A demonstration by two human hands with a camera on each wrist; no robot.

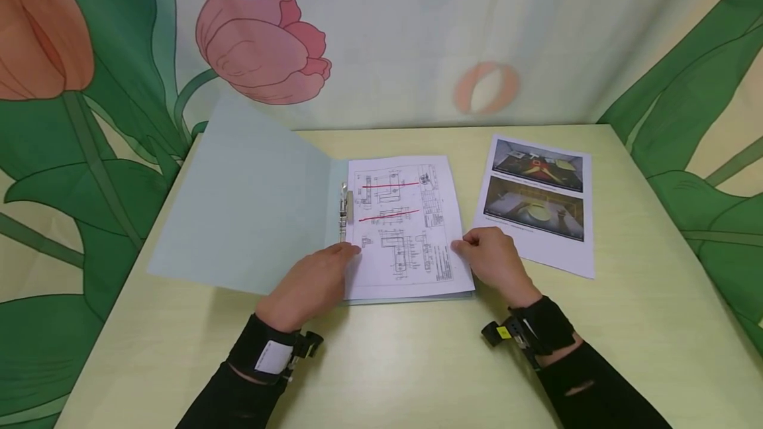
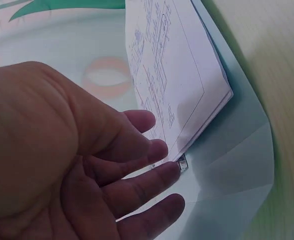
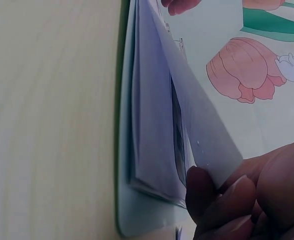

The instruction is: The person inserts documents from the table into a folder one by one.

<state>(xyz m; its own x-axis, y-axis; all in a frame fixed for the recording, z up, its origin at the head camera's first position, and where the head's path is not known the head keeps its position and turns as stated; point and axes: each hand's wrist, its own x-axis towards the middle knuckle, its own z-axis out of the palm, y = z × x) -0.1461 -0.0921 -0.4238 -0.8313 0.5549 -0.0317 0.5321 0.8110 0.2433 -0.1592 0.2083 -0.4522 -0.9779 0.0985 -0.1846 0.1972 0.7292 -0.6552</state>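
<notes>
A pale blue ring binder (image 1: 238, 197) lies opened on the table, its cover tilted up to the left. On its right side sits a stack of paper, topped by a sheet with technical drawings (image 1: 411, 217) and two red lines. My right hand (image 1: 491, 260) pinches the right edge of the top sheet between thumb and fingers. In the right wrist view this sheet (image 3: 202, 120) bends up off the pages below. My left hand (image 1: 312, 283) is by the sheet's lower left edge, near the metal ring clip (image 1: 343, 210), its fingers loosely bent with nothing gripped.
To the right of the binder lies a separate printed sheet (image 1: 539, 253) with two colour photos. A curtain (image 1: 393, 38) with flower patterns hangs behind the light wooden table (image 1: 405, 363).
</notes>
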